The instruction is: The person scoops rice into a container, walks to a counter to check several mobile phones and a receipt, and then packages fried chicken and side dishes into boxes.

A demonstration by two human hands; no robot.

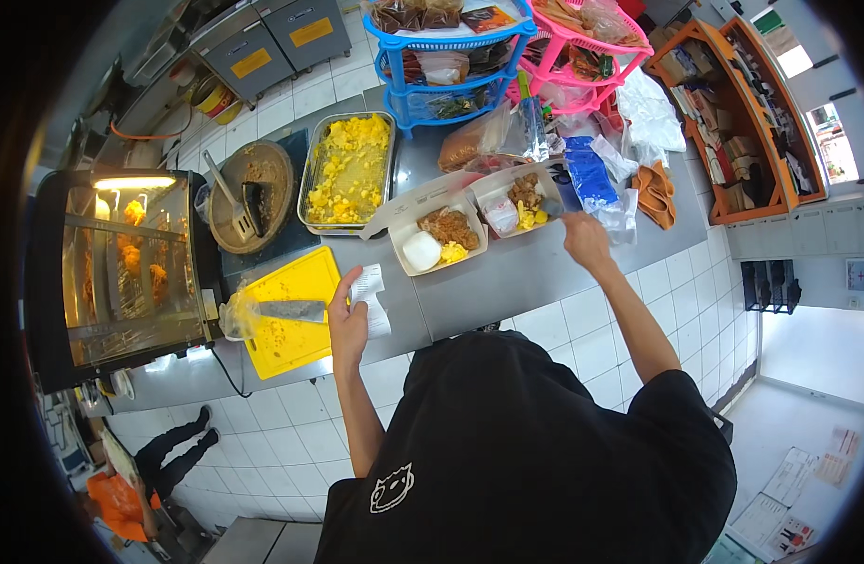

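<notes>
My left hand (348, 326) grips a curled white paper slip (369, 283) bearing print, above the counter beside a yellow cutting board (296, 282). A broad-bladed knife (294, 310) lies across that board. With my right hand (585, 243) I hold a small grey utensil (553, 207), perhaps a spoon, at the right edge of the farther open meal box (484, 187). That box contains brown fried pieces (526, 190), yellow scrambled egg (532, 218) and a white wrapped bundle (501, 215). The nearer box (440, 269) contains fried chicken (448, 229), egg and a white rounded portion (421, 252).
A metal tray (346, 225) of egg and a stone mortar (262, 158) with a slotted turner stand at left, near a lit heated display case (132, 261). Blue (442, 44) and pink tiered racks (590, 46) rise behind. A person in orange (122, 504) is at lower left.
</notes>
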